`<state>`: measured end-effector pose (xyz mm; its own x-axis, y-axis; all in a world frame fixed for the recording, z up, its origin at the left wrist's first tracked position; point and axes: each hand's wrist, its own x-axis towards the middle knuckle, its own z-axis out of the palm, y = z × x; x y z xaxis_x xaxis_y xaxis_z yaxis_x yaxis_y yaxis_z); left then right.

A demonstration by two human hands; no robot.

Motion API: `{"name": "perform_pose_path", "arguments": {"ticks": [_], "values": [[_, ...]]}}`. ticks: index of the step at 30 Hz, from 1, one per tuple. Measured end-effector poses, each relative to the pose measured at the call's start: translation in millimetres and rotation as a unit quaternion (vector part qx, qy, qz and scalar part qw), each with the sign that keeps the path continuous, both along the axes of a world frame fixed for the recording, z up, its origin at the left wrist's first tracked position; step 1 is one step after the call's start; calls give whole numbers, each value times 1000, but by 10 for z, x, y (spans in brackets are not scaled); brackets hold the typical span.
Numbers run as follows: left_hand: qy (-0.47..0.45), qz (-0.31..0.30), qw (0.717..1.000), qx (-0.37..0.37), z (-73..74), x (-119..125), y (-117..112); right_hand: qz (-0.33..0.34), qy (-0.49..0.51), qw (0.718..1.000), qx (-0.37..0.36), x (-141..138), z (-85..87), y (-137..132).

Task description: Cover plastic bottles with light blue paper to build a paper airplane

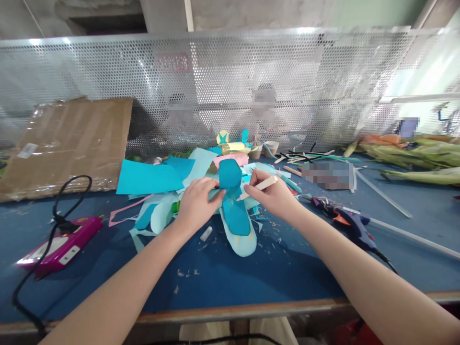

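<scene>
Bare forearms (122, 282) over blue tabletop (287, 282): L hand (197, 203) pinches waisted teal sheet cutout (236, 219), ctr., atop round-ended pale-blue piece (245, 246); R hand (273, 192) grips cream pointed stick (264, 184), tip near waist. Both shapes look cut; detail work prob. unfinished, bonding unclear.

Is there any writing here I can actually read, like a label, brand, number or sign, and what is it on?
No text can be read.
Red marks on the perforated metal panel: too blurred to read.
White label on the brown cardboard: too small to read.
Purple power strip: no wording legible.
Glue gun: no brand legible.
</scene>
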<state>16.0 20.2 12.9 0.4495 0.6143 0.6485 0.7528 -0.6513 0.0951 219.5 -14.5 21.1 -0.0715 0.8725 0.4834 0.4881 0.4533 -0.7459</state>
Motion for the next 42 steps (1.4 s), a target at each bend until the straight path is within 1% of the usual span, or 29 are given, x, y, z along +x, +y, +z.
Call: {"name": "perform_pose_path", "arguments": {"ticks": [11,17,23,29,34,39,42], "values": [[4,2,1000,-15,20,4,-9,3,1,1000,2,1,6,-9],[-5,-1,1000,1,3,5,1,1,-2,1000,-2,-4,12,-12],[-6,0,1000,12,-13,1,12,26,-12,999,-21,-23,37,-47],[-11,-3,1000,18,-42,-11,36,22,-15,999,-21,-18,30,-48],[-3,4,1000,10,-19,-3,17,37,-24,999,-20,-21,17,-46],[7,5,1000,2,9,-1,2,13,-19,1000,-12,-26,31,-53],[5,2,1000,-5,4,-3,8,25,-24,999,-18,-28,30,-51]]}}
